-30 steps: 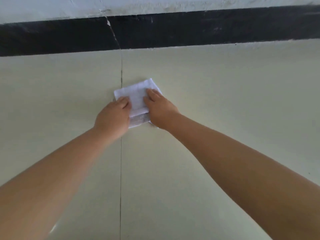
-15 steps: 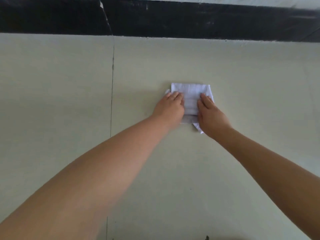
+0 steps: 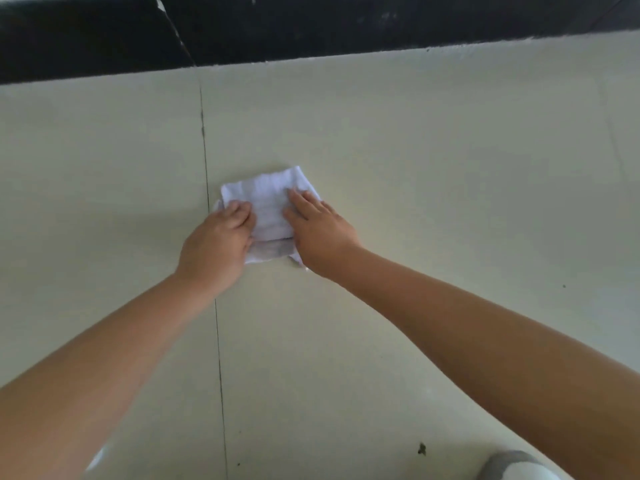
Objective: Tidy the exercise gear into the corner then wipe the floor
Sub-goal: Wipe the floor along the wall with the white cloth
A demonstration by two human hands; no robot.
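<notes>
Half a second back the cloth and both hands sat well to the right of the tile seam; now they lie just beside it, the cloth's left edge almost on the line. Nearest the camera, a grey-and-white rounded shape (image 3: 512, 465) shows at the bottom right corner, too cut off to identify, with a small dark speck (image 3: 421, 448) on the floor (image 3: 450, 168) just left of it. Both bare forearms reach forward from the lower corners and converge toward the middle. The left hand (image 3: 216, 242) lies palm down on the near left part of the white cloth (image 3: 268, 199), its fingers bent at the knuckles and pressing into the fabric. The right hand (image 3: 320, 233) lies palm down on the cloth's right side, fingers straighter and fanned forward, flat on the fabric. The two hands are close together but not touching, a strip of cloth showing between them; neither grips it. The cloth is folded, with a greyer lower layer peeking out on the near edge between the wrists. The dark tile seam (image 3: 204, 140) runs away from the camera across the pale floor. Farthest off, a black skirting band (image 3: 346, 22) with a white crack closes the floor.
</notes>
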